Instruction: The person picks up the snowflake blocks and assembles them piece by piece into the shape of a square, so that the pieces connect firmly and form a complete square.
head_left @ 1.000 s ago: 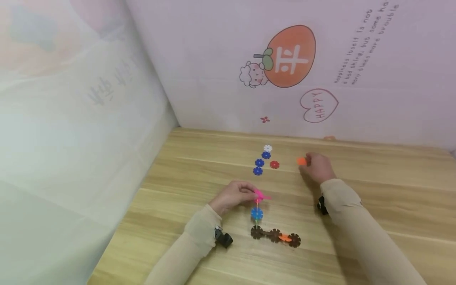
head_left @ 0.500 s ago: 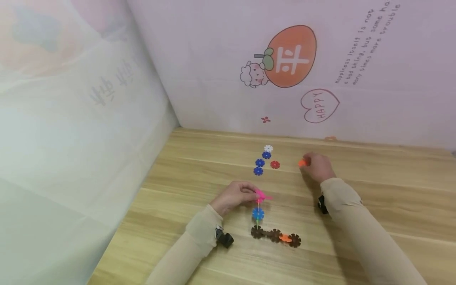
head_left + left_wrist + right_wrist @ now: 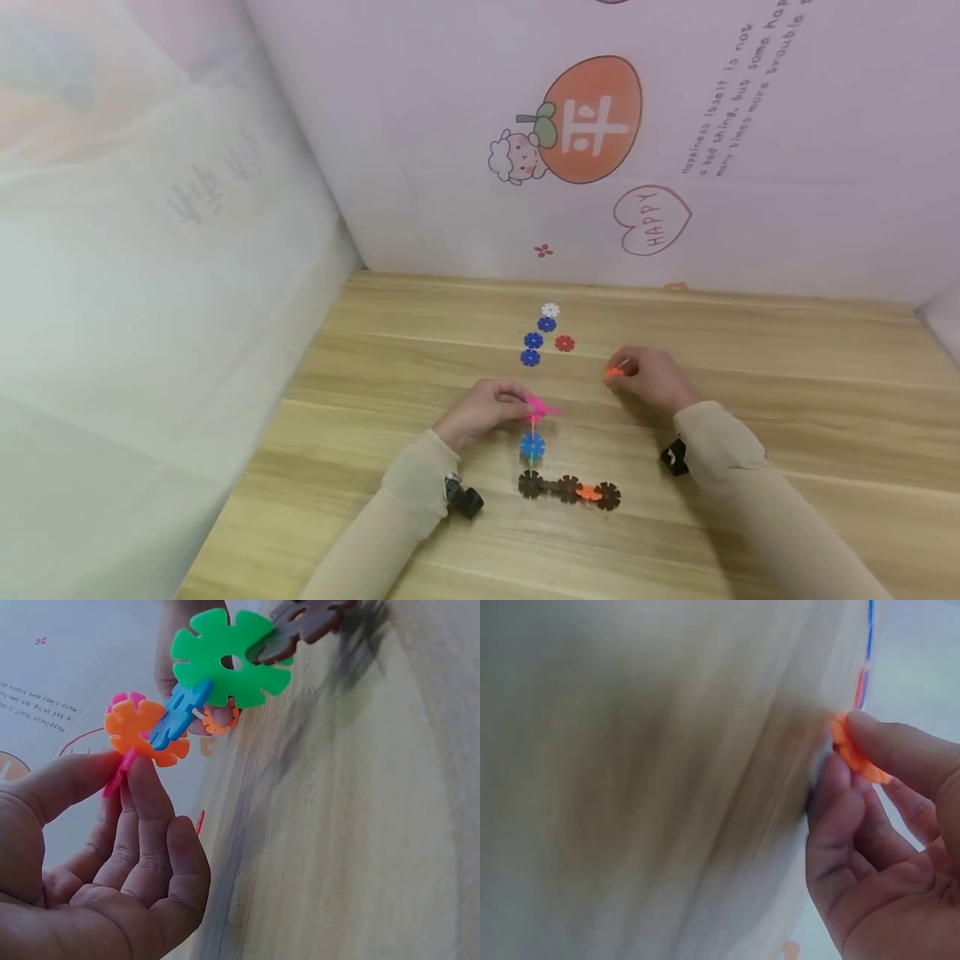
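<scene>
The left hand [image 3: 483,410] pinches a pink notched disc [image 3: 535,408] between thumb and fingertip, at the far end of a joined chain. From there the chain runs through an orange disc [image 3: 135,729], a blue disc [image 3: 532,446] and a green disc [image 3: 225,658] to brown discs [image 3: 568,488] with an orange one [image 3: 588,492] among them. To the right and farther back, the right hand [image 3: 651,377] holds a separate orange disc [image 3: 859,757] by thumb and fingers, apart from the chain.
Beyond the hands, several dark blue discs [image 3: 533,340], a red disc [image 3: 565,343] and a white disc [image 3: 551,310] lie on the wooden table [image 3: 405,333]. Printed cloth [image 3: 450,208] stands along the table's back and left side.
The right hand has come nearer with its orange disc, which has turned in the fingers. The left hand keeps its pinch on the pink disc. The head view has shifted slightly.
</scene>
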### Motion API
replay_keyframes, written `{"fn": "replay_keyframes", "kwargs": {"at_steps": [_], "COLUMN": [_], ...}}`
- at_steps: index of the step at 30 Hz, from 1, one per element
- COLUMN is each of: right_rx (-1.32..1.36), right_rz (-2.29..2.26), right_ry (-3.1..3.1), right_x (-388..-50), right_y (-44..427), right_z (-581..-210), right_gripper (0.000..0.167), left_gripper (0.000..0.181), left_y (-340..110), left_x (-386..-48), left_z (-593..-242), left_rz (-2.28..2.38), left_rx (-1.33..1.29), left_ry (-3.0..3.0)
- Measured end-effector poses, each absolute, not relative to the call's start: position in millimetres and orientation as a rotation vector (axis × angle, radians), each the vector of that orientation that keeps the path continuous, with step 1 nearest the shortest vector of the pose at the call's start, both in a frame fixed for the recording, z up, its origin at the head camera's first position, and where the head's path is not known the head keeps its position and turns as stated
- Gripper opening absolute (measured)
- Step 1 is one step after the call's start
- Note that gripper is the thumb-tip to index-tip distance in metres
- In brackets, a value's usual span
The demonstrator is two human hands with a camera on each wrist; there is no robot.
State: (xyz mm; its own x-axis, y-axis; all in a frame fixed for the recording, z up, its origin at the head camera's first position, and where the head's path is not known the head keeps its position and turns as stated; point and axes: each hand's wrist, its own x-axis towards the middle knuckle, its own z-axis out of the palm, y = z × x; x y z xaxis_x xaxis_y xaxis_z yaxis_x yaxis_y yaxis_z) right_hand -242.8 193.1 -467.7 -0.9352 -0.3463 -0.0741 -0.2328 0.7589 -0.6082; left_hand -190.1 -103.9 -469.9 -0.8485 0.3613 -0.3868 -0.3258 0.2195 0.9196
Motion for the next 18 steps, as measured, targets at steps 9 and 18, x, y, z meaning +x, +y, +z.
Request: {"fn": "replay_keyframes", "kwargs": {"at_steps": [9, 18], "right_rx": [-0.261, -0.167], "right_rz": [-1.215, -1.438], "right_ry": [2.435, 2.228], "right_x": [-208.6, -189.8], "right_y": [170.5, 163.6], "right_z": [-466.3, -461.1], "right_gripper": [0.030, 0.035], "left_gripper": [0.022, 0.023], "left_y": [-104.4, -101.7], "left_x": [-188.7, -188.9], "left_z": [-470.3, -471.1], "left_rz": [1.700, 1.706], "left_rx": [0.012, 0.028], "left_ry": [1.920, 1.927]}}
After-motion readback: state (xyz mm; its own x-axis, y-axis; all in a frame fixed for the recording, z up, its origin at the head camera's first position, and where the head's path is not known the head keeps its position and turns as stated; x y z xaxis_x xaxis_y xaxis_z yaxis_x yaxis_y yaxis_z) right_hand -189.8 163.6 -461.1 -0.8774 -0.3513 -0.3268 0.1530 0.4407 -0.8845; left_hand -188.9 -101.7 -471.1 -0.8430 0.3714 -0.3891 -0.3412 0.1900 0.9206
